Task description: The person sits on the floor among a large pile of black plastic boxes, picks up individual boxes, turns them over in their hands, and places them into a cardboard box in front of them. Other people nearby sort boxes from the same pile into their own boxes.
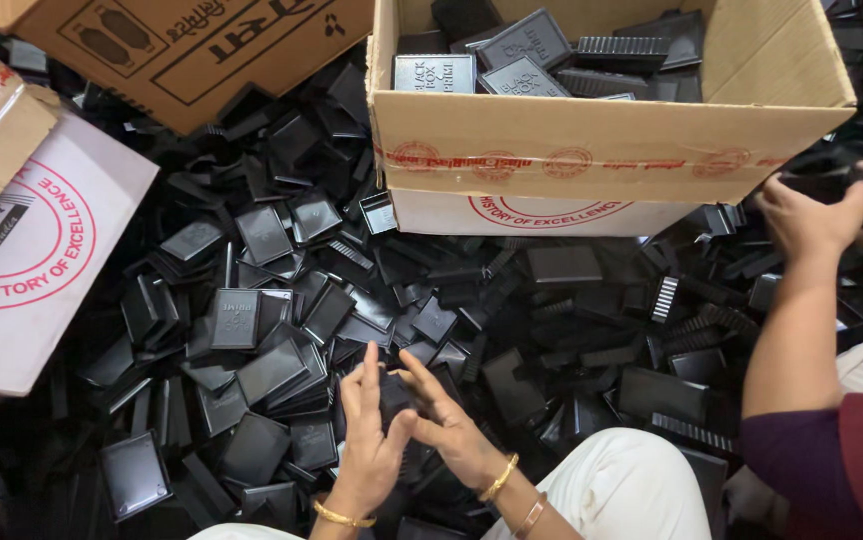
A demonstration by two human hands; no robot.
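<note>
Head view, looking down over a floor heaped with small black plastic box parts point(252, 370). Left hand point(370, 440) and right hand point(447, 420) closed together on one black plastic piece point(392, 395), low in the middle of the heap, fingers wrapped narrow around its edges. Likely light, stiff and thin-walled, with smooth faces a bit slippery; best pinched by opposite rims, not the flat. Beyond the heap's far edge, an open cardboard carton point(592, 140) holding stacked finished boxes. At the right edge, a co-worker's hands point(822, 210) gripping another black piece. More cartons point(42, 270) at the left edge.
</note>
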